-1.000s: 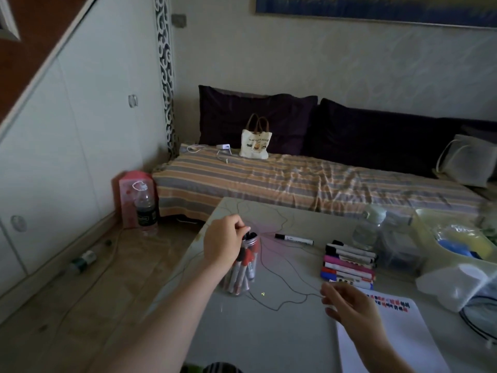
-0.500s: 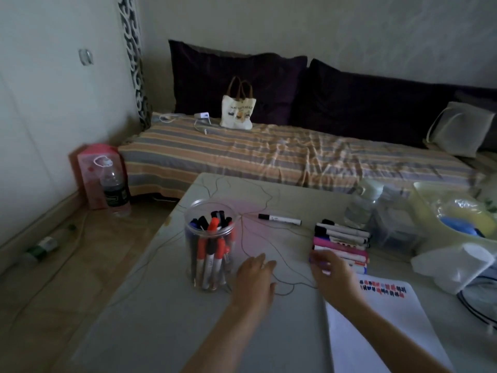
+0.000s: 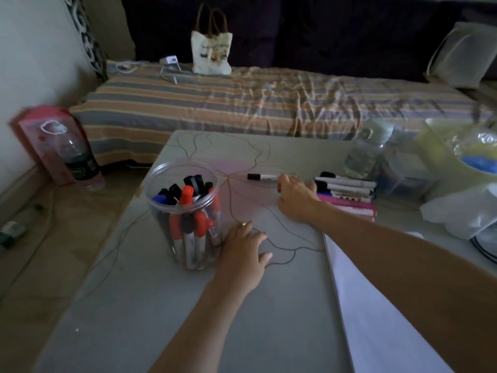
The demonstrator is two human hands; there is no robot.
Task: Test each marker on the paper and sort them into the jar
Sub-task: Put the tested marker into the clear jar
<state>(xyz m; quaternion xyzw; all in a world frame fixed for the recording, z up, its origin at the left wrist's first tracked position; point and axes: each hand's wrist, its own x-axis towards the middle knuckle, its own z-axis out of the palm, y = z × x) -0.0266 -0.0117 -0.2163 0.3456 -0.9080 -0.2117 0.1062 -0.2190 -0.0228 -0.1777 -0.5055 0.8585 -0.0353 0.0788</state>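
The right hand (image 3: 295,196) curls its fingers around one end of a slim white marker with a black cap (image 3: 262,177), lying on the smooth grey table (image 3: 161,305). The left hand (image 3: 246,254) rests spread flat beside the clear round plastic jar (image 3: 185,214) of markers. White paper (image 3: 376,319) lies right.

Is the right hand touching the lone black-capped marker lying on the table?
Touching. The head view shows the right hand's fingers laid over the white end of the lone marker, with no gap; whether they grip it cannot be told.
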